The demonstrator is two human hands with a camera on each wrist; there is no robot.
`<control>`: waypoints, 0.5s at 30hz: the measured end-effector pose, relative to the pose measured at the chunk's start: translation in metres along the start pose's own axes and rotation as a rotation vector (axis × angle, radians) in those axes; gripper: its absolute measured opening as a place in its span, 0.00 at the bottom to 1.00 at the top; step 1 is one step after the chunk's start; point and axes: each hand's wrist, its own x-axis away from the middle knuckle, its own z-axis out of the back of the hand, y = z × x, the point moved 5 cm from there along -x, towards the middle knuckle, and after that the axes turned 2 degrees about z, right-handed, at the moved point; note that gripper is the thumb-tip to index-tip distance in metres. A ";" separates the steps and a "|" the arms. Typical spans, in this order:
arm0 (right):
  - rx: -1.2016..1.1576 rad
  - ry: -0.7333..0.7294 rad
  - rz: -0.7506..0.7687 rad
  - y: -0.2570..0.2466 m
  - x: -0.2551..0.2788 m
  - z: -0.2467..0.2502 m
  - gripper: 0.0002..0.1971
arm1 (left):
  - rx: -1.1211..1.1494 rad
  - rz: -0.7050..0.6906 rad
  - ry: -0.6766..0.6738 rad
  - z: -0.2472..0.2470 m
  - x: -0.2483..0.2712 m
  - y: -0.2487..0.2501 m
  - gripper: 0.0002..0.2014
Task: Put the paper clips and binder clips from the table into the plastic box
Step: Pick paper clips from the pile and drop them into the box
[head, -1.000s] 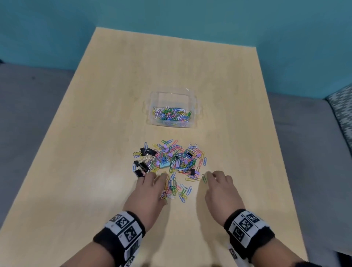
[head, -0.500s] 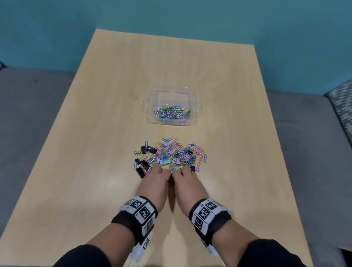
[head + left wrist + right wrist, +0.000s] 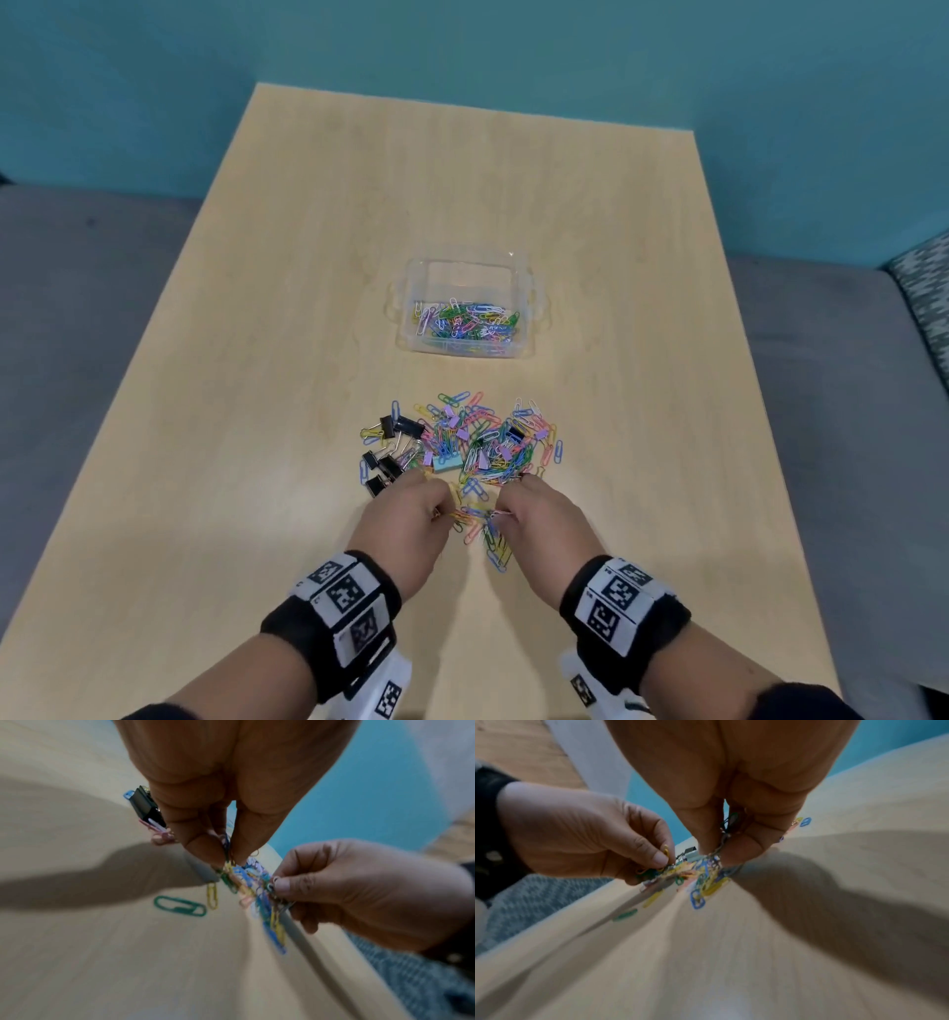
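A heap of coloured paper clips mixed with black binder clips lies on the table in front of the clear plastic box, which holds several paper clips. My left hand pinches a bunch of paper clips at the heap's near edge. My right hand pinches another bunch beside it. A tangle of paper clips hangs between the two hands, just above the table. A green paper clip lies loose on the table under the left hand.
The light wooden table stands before a teal wall, with grey flooring on both sides. A patterned cushion shows at the far right edge.
Both hands came together at the heap's near edge, then drew back towards me and apart, each pinching paper clips lifted from the table.
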 end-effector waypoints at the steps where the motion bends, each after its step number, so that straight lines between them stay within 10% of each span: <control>1: -0.037 -0.025 -0.011 0.001 -0.001 0.003 0.06 | 0.057 0.042 -0.035 0.002 0.000 -0.002 0.06; 8: -0.567 -0.234 -0.173 0.000 -0.020 0.041 0.06 | 0.599 0.214 -0.269 0.045 -0.023 0.019 0.10; 15: -0.671 0.084 -0.138 -0.008 -0.117 0.124 0.09 | 0.606 0.154 0.032 0.116 -0.125 0.047 0.10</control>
